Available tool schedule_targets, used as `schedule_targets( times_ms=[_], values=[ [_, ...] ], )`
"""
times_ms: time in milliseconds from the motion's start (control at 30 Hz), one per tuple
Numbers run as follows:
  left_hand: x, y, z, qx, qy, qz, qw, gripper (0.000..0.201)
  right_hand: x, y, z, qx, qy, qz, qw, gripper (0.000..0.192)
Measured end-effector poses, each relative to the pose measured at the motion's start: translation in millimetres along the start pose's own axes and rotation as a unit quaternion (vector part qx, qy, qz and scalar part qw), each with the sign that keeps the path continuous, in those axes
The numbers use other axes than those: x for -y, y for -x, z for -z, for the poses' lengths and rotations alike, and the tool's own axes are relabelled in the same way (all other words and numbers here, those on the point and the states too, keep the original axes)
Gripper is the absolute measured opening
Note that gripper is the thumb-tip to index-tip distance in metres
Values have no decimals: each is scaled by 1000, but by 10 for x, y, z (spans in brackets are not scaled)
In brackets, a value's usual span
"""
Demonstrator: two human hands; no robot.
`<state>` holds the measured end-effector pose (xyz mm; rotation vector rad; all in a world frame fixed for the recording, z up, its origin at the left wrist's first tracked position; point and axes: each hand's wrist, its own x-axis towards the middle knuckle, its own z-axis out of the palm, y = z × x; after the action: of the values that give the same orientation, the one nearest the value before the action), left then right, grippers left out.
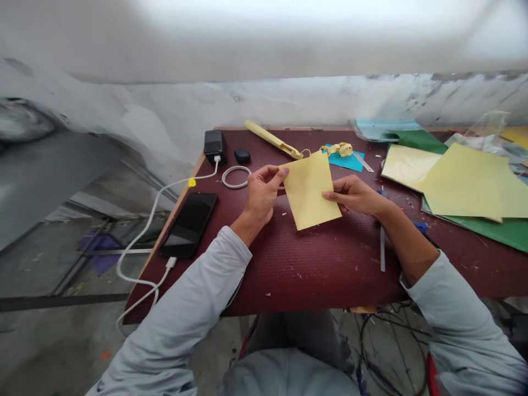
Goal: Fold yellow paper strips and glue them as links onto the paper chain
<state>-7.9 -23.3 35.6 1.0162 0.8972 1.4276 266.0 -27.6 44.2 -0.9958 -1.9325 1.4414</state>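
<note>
A pale yellow square of paper (pixel 311 192) is held up above the dark red tabletop (pixel 280 264). My left hand (pixel 264 192) pinches its upper left corner, thumb on the front face. At the paper's right edge, my right hand (pixel 350 194) grips with the thumb in front and the fingers behind, partly hidden. Beyond the paper lie a long rolled yellow paper tube (pixel 268 135) and a curled yellow paper piece (pixel 340 149). The curled piece rests on a blue paper (pixel 348 159) beside a metal blade (pixel 363 162).
To the left are a phone (pixel 190 223) with a white cable (pixel 154 206), a black charger (pixel 214 146), a black mouse-like object (pixel 242 155) and a white ring (pixel 235 177). Yellow sheets (pixel 470 181) and green sheets (pixel 490 228) pile at right. A glue stick (pixel 382 250) lies near my right forearm.
</note>
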Motion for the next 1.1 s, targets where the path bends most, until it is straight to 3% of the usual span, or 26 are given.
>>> schedule_targets(
  times_ms=[133, 333, 433, 567, 633, 733, 833, 900, 1100],
  values=[
    [-31, -7, 6, 3, 7, 8, 1000, 40, -12, -3, 64, -28, 10, 0, 1000, 35],
    [-21, -32, 50, 26, -38, 47, 998, 27, -59, -2, 250, -182, 34, 26, 982, 36],
    [28, -56, 89, 70, -84, 37, 993, 24, -35, 16, 275, -178, 53, 30, 982, 37],
    [80, -97, 125, 130, -120, -20, 984, 37, 42, 35, 230, -134, 72, 43, 987, 37],
    [98, -113, 127, 138, -119, -35, 983, 33, 53, 35, 219, -157, 73, 60, 983, 35],
    [124, -121, 111, 99, -86, -49, 990, 24, 19, 18, 231, -230, 54, 72, 969, 29],
    [128, -98, 85, 61, -61, -12, 996, 22, -30, -11, 244, -280, 15, 78, 957, 26],
    [112, -67, 71, 66, -67, 34, 995, 23, -47, -31, 240, -299, -14, 87, 950, 23],
    [64, 16, 58, 177, -87, 107, 975, 32, -29, -57, 211, -320, -89, 89, 939, 22]
  ],
)
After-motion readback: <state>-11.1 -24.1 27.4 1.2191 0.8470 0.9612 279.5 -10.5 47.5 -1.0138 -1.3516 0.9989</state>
